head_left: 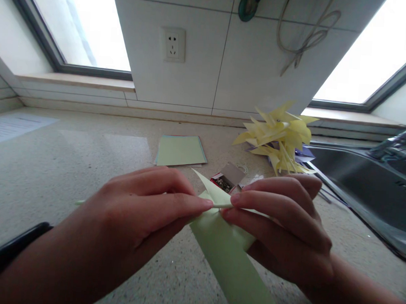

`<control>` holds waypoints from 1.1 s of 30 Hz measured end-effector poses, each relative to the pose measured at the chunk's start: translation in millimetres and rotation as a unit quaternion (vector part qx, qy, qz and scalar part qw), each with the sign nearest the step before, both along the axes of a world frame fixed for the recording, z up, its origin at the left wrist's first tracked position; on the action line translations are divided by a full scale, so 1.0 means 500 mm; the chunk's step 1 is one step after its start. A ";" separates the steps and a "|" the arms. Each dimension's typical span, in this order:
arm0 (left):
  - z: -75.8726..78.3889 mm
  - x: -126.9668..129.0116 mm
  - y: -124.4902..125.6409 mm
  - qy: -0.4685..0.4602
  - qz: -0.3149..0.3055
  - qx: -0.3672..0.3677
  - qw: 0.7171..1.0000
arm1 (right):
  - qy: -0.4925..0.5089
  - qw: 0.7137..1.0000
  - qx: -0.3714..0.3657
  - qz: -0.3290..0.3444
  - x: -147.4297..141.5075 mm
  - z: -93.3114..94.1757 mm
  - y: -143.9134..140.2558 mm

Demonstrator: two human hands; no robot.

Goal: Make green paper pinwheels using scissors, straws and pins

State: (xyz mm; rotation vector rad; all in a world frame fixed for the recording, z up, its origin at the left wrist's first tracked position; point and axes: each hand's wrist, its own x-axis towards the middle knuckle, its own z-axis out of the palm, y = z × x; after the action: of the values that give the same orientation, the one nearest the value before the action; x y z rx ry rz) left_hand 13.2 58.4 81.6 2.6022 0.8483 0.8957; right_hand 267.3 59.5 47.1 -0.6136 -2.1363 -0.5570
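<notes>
My left hand [146, 203] is closed, thumb and fingers pinching a thin pale green stick [222, 206], whose other end pokes out left of the wrist. My right hand [281, 219] is closed too, its fingertips pinching the middle of a folded pale green paper pinwheel [231, 258] where the stick meets it. A small metal pin seems to show between the fingertips. One long paper blade hangs down toward the bottom of the view, and a pointed one sticks up between the hands. Behind them lies an opened small box [223, 182] of tiny metallic pieces.
A stack of coloured paper sheets [181, 151] lies on the speckled counter [121, 147]. Yellow paper pinwheels [282, 133] are heaped at the back right, with purple paper beneath. To the right is a steel sink [367, 188] with a faucet [394, 141]. A printed sheet [17, 126] lies far left.
</notes>
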 end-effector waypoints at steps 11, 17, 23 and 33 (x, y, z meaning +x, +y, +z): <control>0.003 0.006 -0.009 0.011 0.002 0.015 1.000 | 0.015 0.999 -0.027 0.008 -0.007 0.001 -0.001; 0.009 0.009 -0.011 0.011 -0.001 0.012 1.000 | 0.021 0.998 -0.055 0.028 -0.011 0.003 -0.004; 0.016 0.012 -0.018 0.011 0.000 -0.015 1.000 | 0.036 0.996 -0.068 0.048 -0.015 -0.001 -0.001; 0.008 0.021 -0.015 0.002 0.012 -0.024 1.000 | 0.057 0.994 -0.075 0.059 -0.022 -0.003 0.004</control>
State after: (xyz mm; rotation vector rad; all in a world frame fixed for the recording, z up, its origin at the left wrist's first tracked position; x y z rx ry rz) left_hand 23.7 50.8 85.7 2.5595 0.8922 0.8663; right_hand 256.5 61.7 45.5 -0.5813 -2.1037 -0.2916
